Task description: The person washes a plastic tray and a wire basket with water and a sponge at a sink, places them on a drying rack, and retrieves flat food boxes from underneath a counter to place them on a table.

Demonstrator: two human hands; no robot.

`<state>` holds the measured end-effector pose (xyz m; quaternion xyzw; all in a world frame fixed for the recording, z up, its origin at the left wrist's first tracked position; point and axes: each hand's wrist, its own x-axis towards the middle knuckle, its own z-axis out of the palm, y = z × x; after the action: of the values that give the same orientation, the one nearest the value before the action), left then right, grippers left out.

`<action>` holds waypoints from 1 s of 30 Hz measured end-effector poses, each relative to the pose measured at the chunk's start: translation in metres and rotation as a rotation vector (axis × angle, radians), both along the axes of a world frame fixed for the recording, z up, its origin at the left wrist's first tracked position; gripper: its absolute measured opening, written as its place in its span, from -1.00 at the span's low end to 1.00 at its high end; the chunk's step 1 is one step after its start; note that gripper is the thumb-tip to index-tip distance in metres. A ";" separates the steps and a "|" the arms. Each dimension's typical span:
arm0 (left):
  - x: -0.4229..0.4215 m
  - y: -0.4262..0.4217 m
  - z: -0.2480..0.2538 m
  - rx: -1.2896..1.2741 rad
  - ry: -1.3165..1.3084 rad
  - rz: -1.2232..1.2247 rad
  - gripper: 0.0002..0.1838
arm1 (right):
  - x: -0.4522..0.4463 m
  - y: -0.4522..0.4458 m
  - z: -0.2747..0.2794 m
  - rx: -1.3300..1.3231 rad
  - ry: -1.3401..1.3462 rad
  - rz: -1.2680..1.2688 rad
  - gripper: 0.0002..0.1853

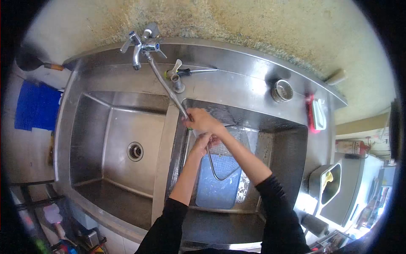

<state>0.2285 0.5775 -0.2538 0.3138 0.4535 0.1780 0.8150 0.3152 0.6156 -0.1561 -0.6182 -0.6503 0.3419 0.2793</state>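
Note:
My right hand [204, 121] reaches across to the left, its fingers curled at the lower end of a long metal tap hose [167, 86]. A small green bit shows just under those fingers; what it is I cannot make out. Below, my left hand [202, 145] is closed at the upper left side of a wire mesh basket [230, 142] with a bent metal rim or handle. The basket hangs tilted in the right sink basin [287, 156]. Beneath it lies a blue plastic tray [215, 190], partly covered by the mesh and my forearms.
The left basin [131, 127] has a drain. Behind the basins are a tap [136, 55], a screwdriver [186, 72], a round metal tin [282, 91] and a red and white item [316, 113]. A metal container [327, 184] with something yellow stands at the right.

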 end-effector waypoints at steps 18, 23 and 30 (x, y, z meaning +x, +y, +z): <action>-0.080 -0.068 0.030 0.050 0.044 -0.188 -0.74 | -0.023 -0.027 -0.053 -0.365 1.633 -0.589 -0.67; -0.055 -0.036 0.000 0.102 0.246 -0.239 -0.75 | -0.041 -0.027 -0.054 -0.213 1.024 -0.603 -0.57; -0.045 -0.023 0.027 0.076 -0.003 -0.034 -0.82 | -0.003 -0.013 0.042 -0.216 -0.390 -0.389 -0.60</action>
<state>0.1838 0.5540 -0.2264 0.3521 0.4397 0.1817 0.8060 0.3125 0.6024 -0.1144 -0.8113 -0.5210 0.2239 0.1421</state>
